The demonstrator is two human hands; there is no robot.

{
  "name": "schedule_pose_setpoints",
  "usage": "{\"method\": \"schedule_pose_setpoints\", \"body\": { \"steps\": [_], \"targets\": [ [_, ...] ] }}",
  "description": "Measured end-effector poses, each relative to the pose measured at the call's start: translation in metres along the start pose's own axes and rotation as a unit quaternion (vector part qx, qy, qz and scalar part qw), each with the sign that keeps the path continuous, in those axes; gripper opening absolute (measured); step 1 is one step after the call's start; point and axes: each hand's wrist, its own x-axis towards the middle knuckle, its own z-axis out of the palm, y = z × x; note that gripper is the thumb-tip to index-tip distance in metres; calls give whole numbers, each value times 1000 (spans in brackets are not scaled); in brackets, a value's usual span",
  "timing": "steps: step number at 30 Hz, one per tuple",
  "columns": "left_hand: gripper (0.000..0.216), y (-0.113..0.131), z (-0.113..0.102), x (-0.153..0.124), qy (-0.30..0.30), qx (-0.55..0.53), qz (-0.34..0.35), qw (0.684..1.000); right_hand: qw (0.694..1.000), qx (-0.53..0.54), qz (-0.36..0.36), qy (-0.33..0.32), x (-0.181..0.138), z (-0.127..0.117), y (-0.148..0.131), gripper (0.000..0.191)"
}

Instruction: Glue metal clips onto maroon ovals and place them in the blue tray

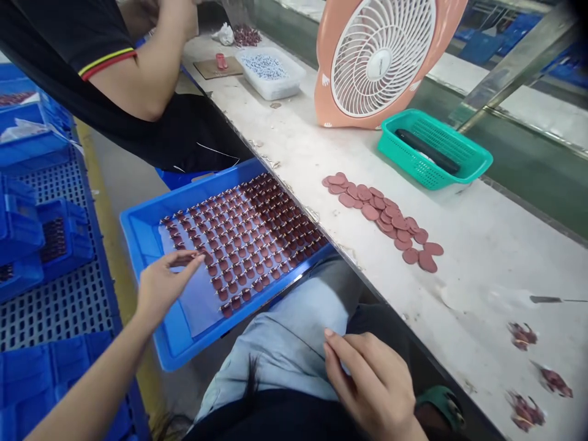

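Pieces [247, 236], maroon and small, lie in close rows on a pale sheet [202, 303] in the blue tray [172, 343], beside my lap. My left hand [168, 275] hovers over the tray's near-left part, its grip a narrow pinch of thumb and forefinger at the edge of the rows. Something dark shows at those fingertips, but I cannot tell whether I have hold of 1 piece or only touch it. My right hand [374, 380] hangs above my thigh, fingers loosely curled, nothing visible in its grip.

To work well here, I'd pinch lightly at the edges, come in from the bare side of the sheet, match the slant of the nearest row, and let my knuckles clear its neighbours, since a brush could knock several askew.

As for writing, the fan [379, 64] on the surface [487, 245] bears 1 mark on its hub, too small to read; I can make out no other lettering.
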Motion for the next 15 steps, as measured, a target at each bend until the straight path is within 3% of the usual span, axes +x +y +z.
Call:
{"method": "schedule_pose_setpoints", "body": {
  "steps": [2, 5, 15],
  "targets": [
    [20, -3, -20, 23, -3, 52, 18, 998, 1000, -7, 14, -6, -8, 2, 5, 13],
    [27, -5, -33, 44, -38, 104, 36, 993, 1000, -16, 23, -9, -15, 5, 9, 12],
    [24, -19, -35, 67, -84, 234, 103, 963, 999, -28, 40, -10, -24, 4, 11, 12]
  ]
}}
